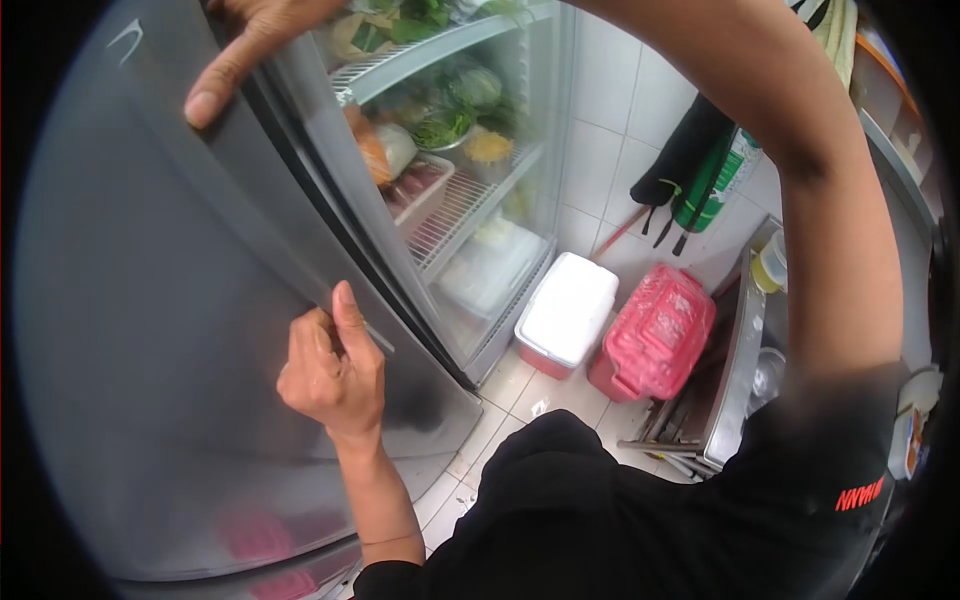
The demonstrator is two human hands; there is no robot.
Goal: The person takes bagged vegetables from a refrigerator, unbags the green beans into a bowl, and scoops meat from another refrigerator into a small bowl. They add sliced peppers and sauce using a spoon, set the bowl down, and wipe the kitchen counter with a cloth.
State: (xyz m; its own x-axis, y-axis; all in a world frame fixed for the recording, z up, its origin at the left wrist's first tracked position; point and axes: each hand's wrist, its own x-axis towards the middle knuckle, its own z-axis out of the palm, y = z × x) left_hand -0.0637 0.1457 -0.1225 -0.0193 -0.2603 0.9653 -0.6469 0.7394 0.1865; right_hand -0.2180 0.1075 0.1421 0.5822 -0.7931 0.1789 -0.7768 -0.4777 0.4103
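Observation:
My left hand [335, 370] is closed at the edge of a grey refrigerator door [190, 330], fingers curled over the long recessed handle and thumb pointing up along it. Higher up, my right hand [255, 45] rests against the same door near its upper edge. Its thumb is stretched out flat on the grey surface, and the other fingers are partly cut off by the frame. Beside the door stands a glass-fronted display fridge [545, 130]. Inside it are leafy greens [440, 128], a basket of reddish food [420, 190] and a yellow-topped container [488, 150] on wire shelves.
On the tiled floor [500, 385] are a white-lidded cooler box [567, 310] and a red lidded bin [660, 330]. A metal shelf unit [735, 370] stands at the right. A dark umbrella [685, 150] and a green one [720, 185] hang on the white wall.

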